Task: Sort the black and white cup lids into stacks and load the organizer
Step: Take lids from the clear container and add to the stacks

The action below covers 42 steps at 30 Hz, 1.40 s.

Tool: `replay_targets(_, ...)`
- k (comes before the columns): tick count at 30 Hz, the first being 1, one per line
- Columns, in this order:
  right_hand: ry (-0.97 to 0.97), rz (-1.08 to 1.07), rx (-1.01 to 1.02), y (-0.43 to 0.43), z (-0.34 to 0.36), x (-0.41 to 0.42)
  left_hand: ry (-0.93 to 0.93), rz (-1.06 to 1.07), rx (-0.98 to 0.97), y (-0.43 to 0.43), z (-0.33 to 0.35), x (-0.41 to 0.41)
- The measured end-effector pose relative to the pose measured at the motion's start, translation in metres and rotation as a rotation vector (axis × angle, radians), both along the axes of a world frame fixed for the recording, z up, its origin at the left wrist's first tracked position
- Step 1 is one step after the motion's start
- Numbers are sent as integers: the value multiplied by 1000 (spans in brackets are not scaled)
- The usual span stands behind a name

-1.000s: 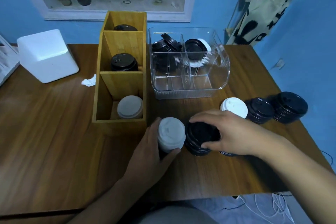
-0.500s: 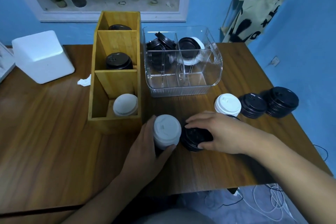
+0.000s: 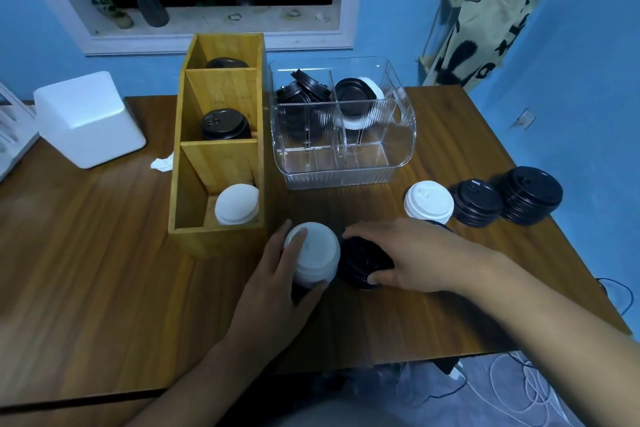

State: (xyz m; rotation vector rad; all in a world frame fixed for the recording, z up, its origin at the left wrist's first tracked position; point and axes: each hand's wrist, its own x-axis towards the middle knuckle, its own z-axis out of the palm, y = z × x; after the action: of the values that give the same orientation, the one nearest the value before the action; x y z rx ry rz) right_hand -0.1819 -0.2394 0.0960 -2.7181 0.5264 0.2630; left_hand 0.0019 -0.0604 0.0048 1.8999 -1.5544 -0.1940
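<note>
Just in front of the wooden organizer [image 3: 216,239], on the table [image 3: 86,270], both hands stay on the same two stacks as half a second ago. The left hand's forefinger has crept up onto the top lid, and the right hand's thumb has tucked in against the near edge of its stack. The left hand [image 3: 277,291] wraps the white-topped lid stack [image 3: 317,255], thumb on its near side and fingers on the organizer side. Touching that stack on the side away from the organizer, the black lid stack [image 3: 363,262] sits under the right hand [image 3: 415,256], fingers arched over its far rim and thumb pinching the near edge. The organizer's nearest compartment holds white lids [image 3: 237,204]; the middle holds black lids [image 3: 225,125]. Right of the organizer and beyond the hands stand a white stack [image 3: 428,202] and two black stacks [image 3: 477,203], with a clear bin [image 3: 346,177] of loose lids beside the organizer.
</note>
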Motion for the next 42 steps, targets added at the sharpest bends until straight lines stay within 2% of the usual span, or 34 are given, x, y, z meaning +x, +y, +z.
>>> replay_targets(12,77,-88,-126,7,2,12,14,13,-16,1,1,0)
replay_targets(17,120,-104,-116,8,2,15,13,11,47,1,14,1)
replay_targets(22,187,0,-186,12,-3,9,-75,-20,104,-3,27,1)
replay_targets(26,250,-23,-250,19,-4,12,-133,-75,173,-6,28,0)
replay_targets(31,172,-31,-332,22,-10,24,-111,-106,181,-10,25,2)
replay_targets(37,25,7,-211,1,-1,22,-76,-80,233,-13,29,1)
replay_targets(42,-129,-62,-82,-26,31,6,-96,16,225,-19,43,-4)
